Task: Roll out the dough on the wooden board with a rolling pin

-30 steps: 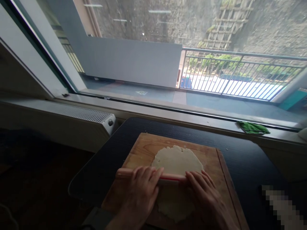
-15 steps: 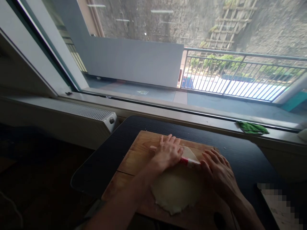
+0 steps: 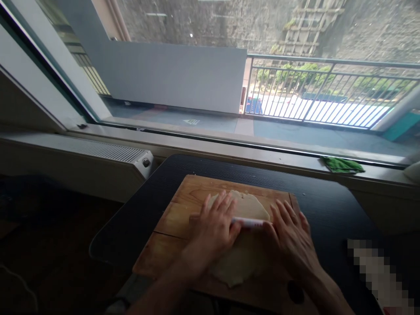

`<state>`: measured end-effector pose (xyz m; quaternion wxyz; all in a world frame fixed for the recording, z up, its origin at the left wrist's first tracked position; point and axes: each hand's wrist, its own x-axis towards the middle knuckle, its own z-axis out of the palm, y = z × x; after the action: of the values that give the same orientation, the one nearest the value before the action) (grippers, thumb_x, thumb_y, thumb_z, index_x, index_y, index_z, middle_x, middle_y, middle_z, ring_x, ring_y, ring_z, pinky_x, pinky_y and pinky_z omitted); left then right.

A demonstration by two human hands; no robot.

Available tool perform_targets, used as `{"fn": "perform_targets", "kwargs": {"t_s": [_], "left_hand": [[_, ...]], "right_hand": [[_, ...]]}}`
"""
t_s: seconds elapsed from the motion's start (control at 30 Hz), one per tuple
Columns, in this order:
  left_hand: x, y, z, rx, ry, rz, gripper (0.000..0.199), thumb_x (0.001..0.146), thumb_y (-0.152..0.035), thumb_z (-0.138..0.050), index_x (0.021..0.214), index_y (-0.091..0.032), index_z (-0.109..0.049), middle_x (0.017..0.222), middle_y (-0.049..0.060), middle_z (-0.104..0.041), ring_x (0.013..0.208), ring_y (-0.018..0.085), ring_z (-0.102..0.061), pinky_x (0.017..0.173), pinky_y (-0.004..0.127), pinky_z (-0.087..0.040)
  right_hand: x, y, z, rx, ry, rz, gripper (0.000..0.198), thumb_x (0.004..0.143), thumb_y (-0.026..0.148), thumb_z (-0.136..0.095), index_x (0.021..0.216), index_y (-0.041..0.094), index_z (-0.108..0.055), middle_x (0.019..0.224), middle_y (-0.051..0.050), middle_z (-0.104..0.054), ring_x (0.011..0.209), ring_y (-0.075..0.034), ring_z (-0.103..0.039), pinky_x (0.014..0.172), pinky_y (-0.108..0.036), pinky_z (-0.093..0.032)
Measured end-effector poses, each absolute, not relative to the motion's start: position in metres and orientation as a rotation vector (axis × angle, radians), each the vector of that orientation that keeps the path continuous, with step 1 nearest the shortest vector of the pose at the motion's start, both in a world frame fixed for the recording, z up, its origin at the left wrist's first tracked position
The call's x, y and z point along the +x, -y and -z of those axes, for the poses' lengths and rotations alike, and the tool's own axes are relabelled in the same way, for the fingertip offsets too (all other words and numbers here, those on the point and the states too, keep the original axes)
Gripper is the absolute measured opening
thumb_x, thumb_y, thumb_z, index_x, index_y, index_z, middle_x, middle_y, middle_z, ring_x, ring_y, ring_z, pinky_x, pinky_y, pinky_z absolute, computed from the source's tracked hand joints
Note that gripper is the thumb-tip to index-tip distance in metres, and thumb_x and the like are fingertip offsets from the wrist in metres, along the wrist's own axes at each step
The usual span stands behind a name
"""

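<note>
A white rolling pin [image 3: 251, 222] with red marks on its middle lies across a sheet of rolled dough [image 3: 244, 203]. My left hand [image 3: 215, 221] rests on its left part, palm down, fingers stretched forward and apart. On the right end lies my right hand [image 3: 290, 225], also palm down with its fingers extended. Both thumbs point inward along the pin. The dough shows in front of and behind the pin, ragged at its near edge. Beneath it is a wooden board [image 3: 169, 218]; my palms and forearms hide parts of the pin, board and dough.
The board stands on a black table [image 3: 131, 225] with rounded corners. A green cloth [image 3: 343, 165] lies on the windowsill beyond, and a white radiator [image 3: 131, 153] is at the left. A blurred-out object [image 3: 377, 271] is at the table's right edge.
The rolling pin has come back toward me, with both hands on it, uncovering more dough at the far side. The pin's visible markings have turned. The view has shifted slightly.
</note>
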<state>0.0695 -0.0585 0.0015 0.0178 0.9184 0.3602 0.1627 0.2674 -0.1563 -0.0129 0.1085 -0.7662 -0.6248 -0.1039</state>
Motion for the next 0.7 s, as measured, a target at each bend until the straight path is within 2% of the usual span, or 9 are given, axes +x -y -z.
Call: {"fn": "perform_targets", "kwargs": {"t_s": [0.07,0.2,0.33,0.47,0.57,0.7], "left_hand": [[0.094,0.021,-0.008,2.77,-1.235,-0.456,0.051,0.093,-0.047,-0.029,0.131,-0.019,-0.048,0.139,0.009,-0.046,0.133,0.027,-0.031,0.109,0.053,-0.02],[0.111,-0.006,-0.017,2.697,-1.301,-0.371,0.048,0.092,-0.047,-0.03,0.122,-0.019,-0.055,0.131,0.01,-0.054,0.128,0.029,-0.038,0.102,0.054,-0.029],[0.08,0.043,-0.007,2.809,-1.211,-0.517,0.045,0.093,-0.045,-0.03,0.123,-0.022,-0.054,0.133,0.008,-0.052,0.129,0.028,-0.036,0.107,0.054,-0.022],[0.057,0.08,0.002,2.885,-1.118,-0.612,0.052,0.092,-0.045,-0.033,0.135,-0.018,-0.042,0.141,0.009,-0.044,0.133,0.026,-0.032,0.11,0.049,-0.017],[0.07,0.064,-0.001,2.866,-1.201,-0.546,0.048,0.093,-0.046,-0.028,0.127,-0.021,-0.051,0.135,0.008,-0.051,0.129,0.027,-0.037,0.107,0.05,-0.022],[0.097,0.027,-0.011,2.761,-1.341,-0.324,0.045,0.093,-0.049,-0.026,0.107,-0.027,-0.063,0.123,0.006,-0.06,0.117,0.026,-0.05,0.097,0.049,-0.036]], "right_hand": [[0.275,0.116,0.002,-2.378,1.772,0.212,0.05,0.094,0.046,-0.024,0.127,0.019,-0.052,0.142,-0.012,-0.04,0.135,-0.027,-0.027,0.107,-0.052,-0.017],[0.28,0.09,-0.011,-2.442,1.767,-0.002,0.049,0.095,0.046,-0.022,0.126,0.023,-0.053,0.141,-0.01,-0.042,0.133,-0.026,-0.031,0.103,-0.048,-0.024],[0.264,0.147,0.002,-2.299,1.828,0.174,0.051,0.094,0.045,-0.026,0.131,0.018,-0.048,0.143,-0.01,-0.04,0.136,-0.024,-0.025,0.108,-0.044,-0.02],[0.248,0.185,0.012,-2.226,1.847,0.255,0.06,0.093,0.049,-0.03,0.138,0.011,-0.037,0.145,-0.012,-0.035,0.137,-0.023,-0.022,0.109,-0.041,-0.018],[0.249,0.164,0.004,-2.295,1.74,0.217,0.055,0.094,0.048,-0.025,0.131,0.014,-0.047,0.142,-0.012,-0.04,0.134,-0.024,-0.027,0.107,-0.041,-0.02],[0.258,0.127,-0.012,-2.347,1.688,0.109,0.052,0.096,0.046,-0.019,0.112,0.021,-0.062,0.132,-0.009,-0.051,0.126,-0.024,-0.037,0.103,-0.041,-0.024]]}}
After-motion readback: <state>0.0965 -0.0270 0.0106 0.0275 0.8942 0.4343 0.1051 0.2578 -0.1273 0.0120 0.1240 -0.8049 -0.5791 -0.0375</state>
